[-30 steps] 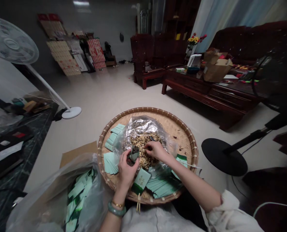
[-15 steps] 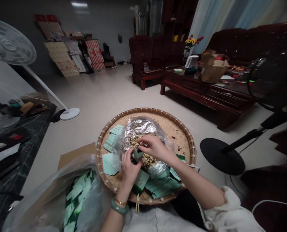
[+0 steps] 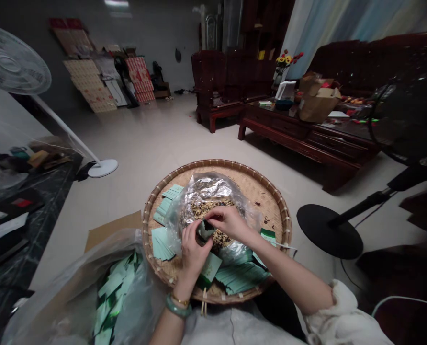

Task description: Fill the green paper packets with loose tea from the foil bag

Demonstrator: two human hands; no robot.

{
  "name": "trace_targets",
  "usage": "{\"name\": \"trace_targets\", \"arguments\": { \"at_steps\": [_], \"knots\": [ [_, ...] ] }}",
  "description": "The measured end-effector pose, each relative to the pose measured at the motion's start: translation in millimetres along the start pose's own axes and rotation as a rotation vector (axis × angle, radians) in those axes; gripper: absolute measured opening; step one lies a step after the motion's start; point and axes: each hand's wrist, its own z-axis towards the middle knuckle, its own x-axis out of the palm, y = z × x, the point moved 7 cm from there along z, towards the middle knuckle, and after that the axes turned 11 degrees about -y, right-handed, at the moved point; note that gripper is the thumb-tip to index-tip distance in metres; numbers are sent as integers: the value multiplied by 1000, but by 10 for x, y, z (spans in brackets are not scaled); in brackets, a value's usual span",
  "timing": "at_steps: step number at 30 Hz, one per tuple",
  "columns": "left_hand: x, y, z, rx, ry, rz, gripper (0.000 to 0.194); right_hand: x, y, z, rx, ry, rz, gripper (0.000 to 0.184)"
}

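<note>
My left hand (image 3: 195, 249) is closed round a small green packet (image 3: 205, 231), its mouth turned up toward my right hand. The fingertips of my right hand (image 3: 228, 222) are pinched together at the packet's mouth; what lies between them is too small to make out. Under both hands, a clear plastic bag (image 3: 213, 184) spreads open, filled with a loose dark and yellow mix (image 3: 223, 242) of dried bits. It rests on a round woven bamboo tray (image 3: 271, 191). Fanned green packets (image 3: 240, 278) lie at the tray's near side, with smaller stacks (image 3: 162, 243) at its left.
A large plastic bag (image 3: 127, 292) of green packets stands at the lower left beside cardboard (image 3: 109, 230). A white fan (image 3: 102, 167) stands left, a black fan base (image 3: 330, 232) right. Beyond is a dark wooden table (image 3: 288, 129) bearing a paper bag (image 3: 317, 103).
My right hand has moved slightly down and right, its fingertips now at the packet's mouth. My left hand keeps its hold, and the view has shifted slightly.
</note>
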Motion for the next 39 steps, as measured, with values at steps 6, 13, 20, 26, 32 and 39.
{"name": "trace_targets", "arguments": {
  "at_steps": [6, 13, 20, 26, 32, 39],
  "knots": [
    [29, 3, -41, 25, 40, -26, 58, 7, 15, -27, -29, 23, 3, 24],
    [46, 11, -53, -3, 63, -8, 68, -127, -6, 2, 3, -156, 114, 11],
    [5, 56, -59, -8, 5, -23, 61, -196, 144, -49, -113, -106, 15, 18],
    [30, 65, -43, -49, 17, -61, 57, 51, 101, -209, -194, 42, -167, 13],
    [61, 311, -2, -516, 169, -314, 50, -136, -279, -128, 76, -63, 107, 17],
    [164, 460, -186, -879, 212, -575, 38, -265, -578, -181, 310, -85, 404, 25]
  ]
}}
